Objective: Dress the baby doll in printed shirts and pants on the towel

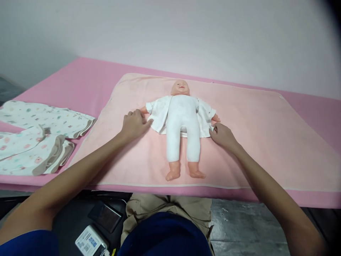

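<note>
A baby doll (183,113) lies on its back, head toward the wall, its torso and legs white. Its arms are in the sleeves of a white baby jacket (160,115), which is spread out to both sides with its front unfastened. My left hand (134,125) is beside the doll's hand, thumb and fingers at the jacket's left edge, which it appears to grip. My right hand (224,136) is closed, pinching the jacket's lower right corner between thumb and fingers. Part of the jacket is hidden under the doll.
The doll rests on a light pink towel (266,142) over a pink table surface (87,81) against a wall. Folded printed baby clothes (29,149) lie at the left. Below the table edge, a dark phone (105,216) and a white power bank (91,241) sit on a black seat.
</note>
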Demonstrator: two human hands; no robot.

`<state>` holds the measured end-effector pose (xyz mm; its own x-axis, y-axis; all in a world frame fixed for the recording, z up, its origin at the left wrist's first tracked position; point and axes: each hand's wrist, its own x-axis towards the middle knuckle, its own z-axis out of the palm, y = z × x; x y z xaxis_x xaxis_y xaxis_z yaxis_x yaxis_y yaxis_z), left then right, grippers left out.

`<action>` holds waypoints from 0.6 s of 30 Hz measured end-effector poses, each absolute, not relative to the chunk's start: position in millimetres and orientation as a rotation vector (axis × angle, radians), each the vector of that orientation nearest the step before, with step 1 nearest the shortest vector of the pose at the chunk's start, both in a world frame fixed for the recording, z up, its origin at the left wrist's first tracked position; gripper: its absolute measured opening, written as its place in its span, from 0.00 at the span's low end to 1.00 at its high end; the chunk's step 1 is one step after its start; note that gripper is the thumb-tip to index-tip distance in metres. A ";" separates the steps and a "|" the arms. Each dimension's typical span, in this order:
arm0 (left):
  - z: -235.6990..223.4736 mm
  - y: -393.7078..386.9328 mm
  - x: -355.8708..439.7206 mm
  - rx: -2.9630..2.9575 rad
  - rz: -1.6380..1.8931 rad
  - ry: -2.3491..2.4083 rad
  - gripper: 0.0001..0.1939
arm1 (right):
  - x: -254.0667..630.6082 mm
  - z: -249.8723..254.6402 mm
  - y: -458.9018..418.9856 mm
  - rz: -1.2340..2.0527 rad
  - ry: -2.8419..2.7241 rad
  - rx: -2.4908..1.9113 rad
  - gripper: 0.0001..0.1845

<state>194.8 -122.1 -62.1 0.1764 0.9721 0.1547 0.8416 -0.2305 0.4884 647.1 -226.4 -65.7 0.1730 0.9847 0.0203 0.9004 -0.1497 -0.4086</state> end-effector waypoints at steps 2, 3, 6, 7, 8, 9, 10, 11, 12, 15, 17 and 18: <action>-50.6 -118.1 209.4 2.122 0.450 1.700 0.18 | 640.3 -41.5 -212.4 0.435 -1.791 -2.094 0.21; -42.2 -117.3 221.4 2.108 0.450 1.671 0.16 | 633.5 -25.0 -206.2 0.404 -1.765 -2.025 0.19; -15.8 -125.1 264.9 2.280 0.797 1.479 0.11 | 597.7 22.6 -199.2 0.106 -1.769 -1.632 0.13; -9.5 -130.5 277.5 2.417 0.879 1.326 0.09 | 582.7 32.1 -201.4 0.066 -1.872 -1.504 0.10; -5.6 -136.3 286.9 2.562 0.887 1.139 0.07 | 568.7 36.5 -205.5 0.068 -2.022 -1.392 0.09; -4.4 -142.0 292.1 2.682 0.832 0.960 0.06 | 557.2 35.5 -211.3 0.082 -2.191 -1.304 0.08; -6.1 -147.1 292.6 2.758 0.763 0.829 0.05 | 549.7 29.6 -218.3 0.082 -2.318 -1.244 0.08; -10.3 -151.2 288.7 2.789 0.721 0.772 0.06 | 547.1 19.8 -226.1 0.085 -2.379 -1.222 0.07; -16.8 -154.6 281.1 2.780 0.722 0.797 0.08 | 549.3 7.3 -234.2 0.098 -2.372 -1.238 0.08; -41.5 -162.8 251.4 2.649 0.786 1.062 0.16 | 572.6 -32.3 -255.8 0.241 -2.115 -1.411 0.13; -54.3 -168.2 240.3 2.597 0.720 1.194 0.15 | 585.3 -50.8 -264.5 0.354 -1.983 -1.530 0.15; -58.0 -170.7 239.8 2.566 0.679 1.238 0.13 | 587.3 -56.4 -266.9 0.397 -1.943 -1.580 0.14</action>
<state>239.8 -170.7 -58.0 0.5405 0.7812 0.3125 0.6833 -0.6243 0.3787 587.3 -266.9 -56.4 -0.1146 0.9592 0.2586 0.7806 0.2480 -0.5737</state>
